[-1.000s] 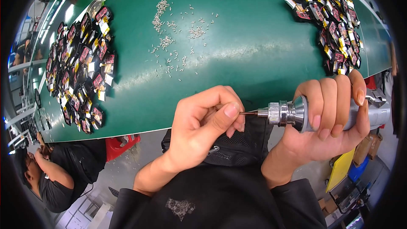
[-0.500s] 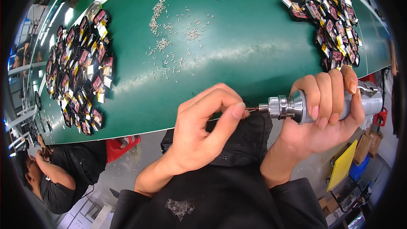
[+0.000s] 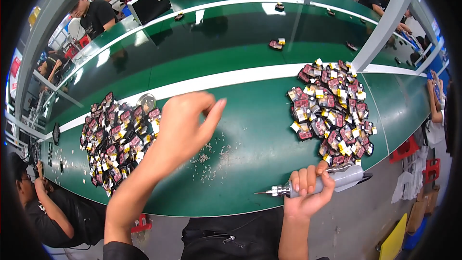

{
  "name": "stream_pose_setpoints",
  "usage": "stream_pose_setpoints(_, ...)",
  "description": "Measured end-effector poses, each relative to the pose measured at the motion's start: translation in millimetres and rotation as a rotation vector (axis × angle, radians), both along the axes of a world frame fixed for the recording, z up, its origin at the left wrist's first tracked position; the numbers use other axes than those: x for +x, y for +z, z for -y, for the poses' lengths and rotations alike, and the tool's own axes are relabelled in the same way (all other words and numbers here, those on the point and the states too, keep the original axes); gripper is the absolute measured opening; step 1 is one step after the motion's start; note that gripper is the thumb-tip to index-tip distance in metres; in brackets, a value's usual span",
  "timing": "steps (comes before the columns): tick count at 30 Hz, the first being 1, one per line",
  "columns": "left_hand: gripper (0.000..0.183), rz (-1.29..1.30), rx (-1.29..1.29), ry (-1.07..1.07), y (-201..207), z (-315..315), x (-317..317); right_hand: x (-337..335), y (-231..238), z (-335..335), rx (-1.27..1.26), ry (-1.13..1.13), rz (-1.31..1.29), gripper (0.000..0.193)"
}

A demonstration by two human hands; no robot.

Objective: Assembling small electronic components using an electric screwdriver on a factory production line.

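My right hand (image 3: 308,188) is wrapped round a grey electric screwdriver (image 3: 332,181) near the table's front edge. Its thin bit (image 3: 261,193) points left and touches nothing. My left hand (image 3: 190,118) is raised over the table, slightly blurred, with its thumb stretched away from the bent index finger. Nothing shows in it, though its other fingers are hidden. Past it, small loose screws (image 3: 226,156) lie scattered on the green tabletop (image 3: 255,139). Piles of small black casings with red boards and white-and-yellow parts stand on both sides, a left pile (image 3: 113,135) and a right pile (image 3: 332,110).
A round metal dish (image 3: 146,101) sits behind the left pile. Beyond a white rail (image 3: 231,78) runs a green belt (image 3: 216,43) carrying a few casings. A grey post (image 3: 385,21) rises at the right. Co-workers sit across the belt and at the left.
My left hand has left the screwdriver's bit and reached forward over the table. The screwdriver stays in my right hand. The view has tilted up, bringing the belt and co-workers into sight.
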State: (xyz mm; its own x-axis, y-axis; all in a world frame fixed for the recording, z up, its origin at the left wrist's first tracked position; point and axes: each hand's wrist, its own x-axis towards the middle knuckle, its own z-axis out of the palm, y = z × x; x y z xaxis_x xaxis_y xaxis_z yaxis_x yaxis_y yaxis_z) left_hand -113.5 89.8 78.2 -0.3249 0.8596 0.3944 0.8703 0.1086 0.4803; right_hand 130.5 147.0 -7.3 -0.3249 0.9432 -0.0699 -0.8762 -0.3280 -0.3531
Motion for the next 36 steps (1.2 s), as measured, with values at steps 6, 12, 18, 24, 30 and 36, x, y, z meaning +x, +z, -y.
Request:
stream_pose_setpoints(6, 0.026, 0.026, -0.001, 0.025, -57.3, -125.6, -50.4, -4.2, 5.0, -0.6, 0.078, 0.048, 0.021, 0.013)
stream_pose_setpoints(12, 0.056, -0.167, -0.062, 0.189, -73.1, -226.5, -25.4, 5.0, -5.7, -6.9, 0.016, 0.213, 0.018, 0.016)
stream_pose_setpoints(18, 0.048, -0.188, -0.108, 0.188, -86.3, -261.8, -49.3, 6.9, -4.2, -3.1, 0.039, 0.274, -0.008, 0.015)
stream_pose_setpoints(24, 0.031, -0.186, -0.085, -0.208, -64.0, -211.7, -34.3, 12.6, -4.7, -1.4, -0.001, 0.297, -0.018, 0.015)
stream_pose_setpoints(30, 0.028, -0.194, -0.037, -0.64, -46.0, -92.7, 39.4, 11.3, -5.4, -10.3, 0.048, 0.287, -0.061, 0.015)
stream_pose_setpoints(36, 0.029, -0.136, -0.003, -0.701, -64.2, -4.5, 69.4, 20.7, -1.7, -2.4, 0.014, 0.295, -0.098, 0.013)
